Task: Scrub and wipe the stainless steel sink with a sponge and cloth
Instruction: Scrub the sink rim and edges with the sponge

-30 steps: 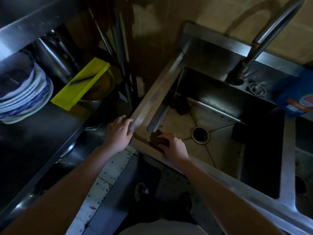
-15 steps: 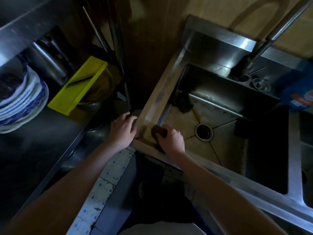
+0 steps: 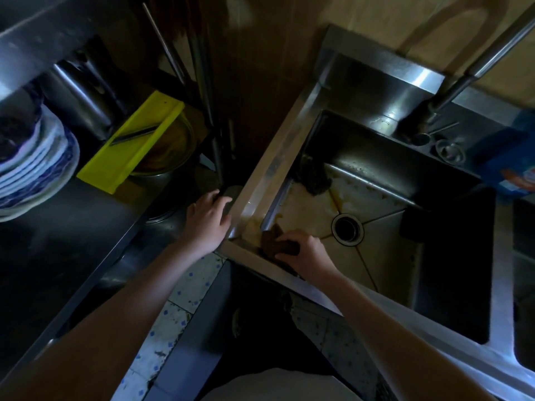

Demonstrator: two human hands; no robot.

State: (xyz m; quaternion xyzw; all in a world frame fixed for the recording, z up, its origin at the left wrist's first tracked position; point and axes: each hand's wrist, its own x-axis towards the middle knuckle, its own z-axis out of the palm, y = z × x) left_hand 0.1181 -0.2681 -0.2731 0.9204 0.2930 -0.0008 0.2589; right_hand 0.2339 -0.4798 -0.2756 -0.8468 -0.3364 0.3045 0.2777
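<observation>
Head view: my right hand [image 3: 304, 254] curls round the sponge [image 3: 275, 244], pressed into the near-left corner of the sink [image 3: 376, 160]. Left hand [image 3: 207, 224] rests loose-fingered on the rim [image 3: 278, 157], holding nothing. Dark wad [image 3: 314, 179] sits in the far-left corner.

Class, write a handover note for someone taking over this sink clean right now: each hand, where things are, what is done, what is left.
Left hand: open, against the sink's near-left outer corner.
Right hand: grips the sponge, pressed into the basin's near-left corner.
A dark lump, perhaps the cloth, lies in the far-left corner.
Done: scrubbing under way; extent unclear.
Left: brown stains near the drain; then wiping.
</observation>
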